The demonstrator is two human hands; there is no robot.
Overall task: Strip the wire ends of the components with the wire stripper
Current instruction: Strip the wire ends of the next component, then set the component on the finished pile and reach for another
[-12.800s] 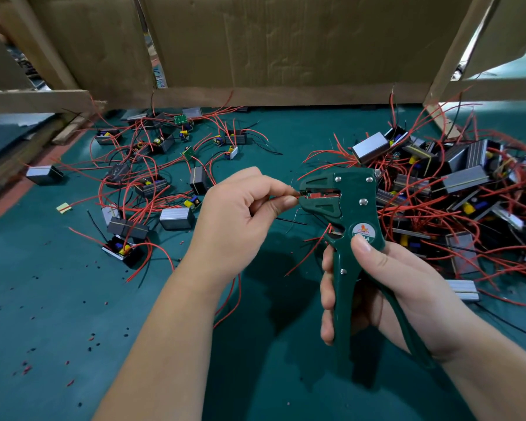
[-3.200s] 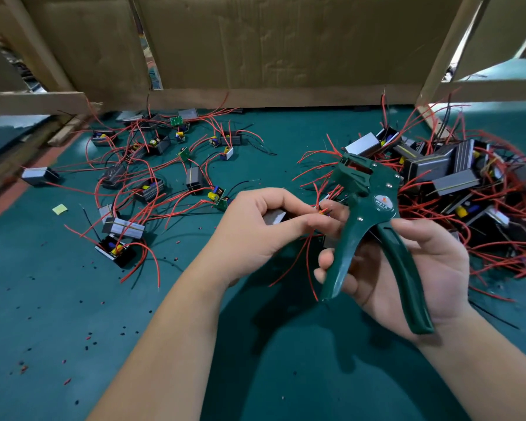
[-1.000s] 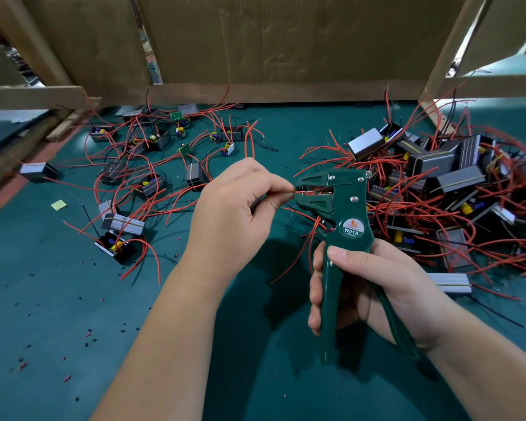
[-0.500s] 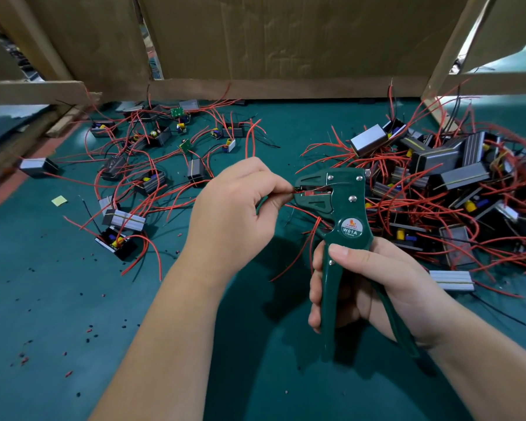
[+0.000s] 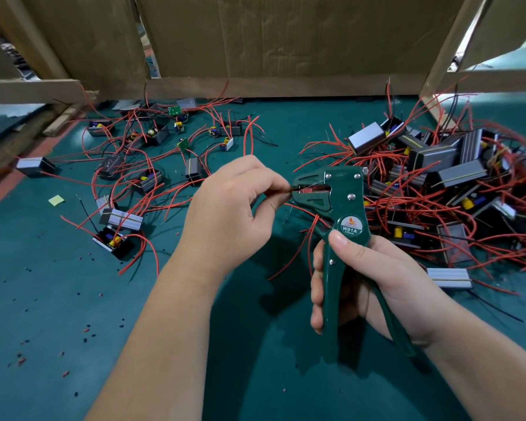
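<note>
While the left hand (image 5: 225, 214) pinches a red wire end (image 5: 287, 189) between thumb and forefinger at the mouth of the green wire stripper (image 5: 336, 208), the right hand (image 5: 374, 284) wraps its fingers (image 5: 318, 287) around the tool's handles, thumb pressed just below the round label. The stripper stands upright above the middle of the green tabletop (image 5: 43, 299), its head pointing left toward the pinched wire. Loose red wires hang below both hands. A dense pile of components (image 5: 444, 183) with red leads covers the tabletop's right side; a looser scatter of components (image 5: 140, 165) lies toward the far left. Tiny insulation scraps (image 5: 22, 358) dot the near left area. Cardboard walls (image 5: 271, 34) line the far edge.
</note>
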